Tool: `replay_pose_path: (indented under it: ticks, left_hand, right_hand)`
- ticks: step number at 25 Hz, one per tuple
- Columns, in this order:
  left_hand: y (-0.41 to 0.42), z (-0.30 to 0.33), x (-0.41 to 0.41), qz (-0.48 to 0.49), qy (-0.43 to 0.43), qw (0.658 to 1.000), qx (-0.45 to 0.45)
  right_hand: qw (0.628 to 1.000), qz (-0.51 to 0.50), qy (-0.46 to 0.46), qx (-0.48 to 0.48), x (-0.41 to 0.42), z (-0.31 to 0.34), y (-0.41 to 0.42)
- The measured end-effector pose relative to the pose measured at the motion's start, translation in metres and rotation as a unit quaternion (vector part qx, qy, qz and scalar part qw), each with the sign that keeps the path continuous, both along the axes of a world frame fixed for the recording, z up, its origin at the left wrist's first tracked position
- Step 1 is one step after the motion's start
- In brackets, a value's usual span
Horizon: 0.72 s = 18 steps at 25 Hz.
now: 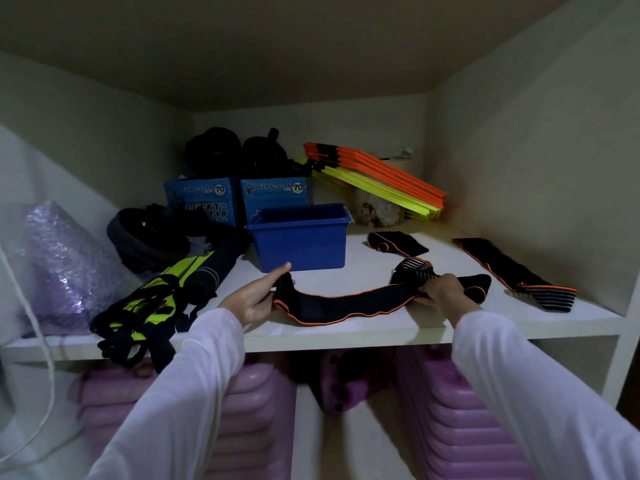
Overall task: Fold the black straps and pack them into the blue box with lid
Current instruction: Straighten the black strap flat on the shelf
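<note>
A long black strap with orange edging [346,303] lies stretched along the front of the white shelf [346,332]. My left hand [252,297] grips its left end and my right hand [441,292] grips it near its right end, where a striped part bunches up. Just behind the strap stands the open blue box [301,240], with no lid in sight. A second black strap [396,243], folded short, lies to the right of the box. A third black strap [512,271] lies flat near the right wall.
Two blue cardboard boxes [239,199] with black gear on top stand behind the blue box. Orange and yellow bars [377,178] lean at the back right. Black and neon-green straps [156,303] hang over the shelf's left front edge, beside a purple bag [59,265]. Purple blocks [460,420] fill the compartments below.
</note>
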<state>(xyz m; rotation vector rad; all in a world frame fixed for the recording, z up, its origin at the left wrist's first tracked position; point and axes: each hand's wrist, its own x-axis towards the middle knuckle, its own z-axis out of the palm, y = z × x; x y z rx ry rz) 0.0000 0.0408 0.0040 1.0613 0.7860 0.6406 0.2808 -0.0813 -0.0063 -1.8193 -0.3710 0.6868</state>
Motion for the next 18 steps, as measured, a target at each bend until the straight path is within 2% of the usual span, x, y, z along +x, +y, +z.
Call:
replay_pose_path:
  ticks: [4, 8, 13, 15, 18]
  left_hand:
    - [0.003, -0.002, 0.002, -0.03, 0.074, 0.996, 0.05]
    - [0.003, -0.008, 0.005, -0.011, 0.104, 0.99, 0.099]
    - [0.001, -0.006, 0.008, 0.061, 0.152, 0.973, 0.161]
    - [0.005, -0.006, 0.007, 0.112, 0.187, 0.954, 0.207]
    - [0.016, -0.007, 0.0, 0.196, 0.29, 0.882, 0.314]
  right_hand:
    - [0.992, -0.042, -0.107, -0.049, 0.017, 0.001, -0.016]
    - [0.984, -0.053, -0.153, -0.079, 0.034, -0.006, -0.023]
    - [0.982, -0.003, -0.179, -0.066, 0.026, -0.004, -0.025]
    - [0.984, 0.03, -0.168, -0.042, 0.023, -0.002, -0.023]
    - [0.98, 0.078, -0.173, -0.061, 0.012, 0.002, -0.019]
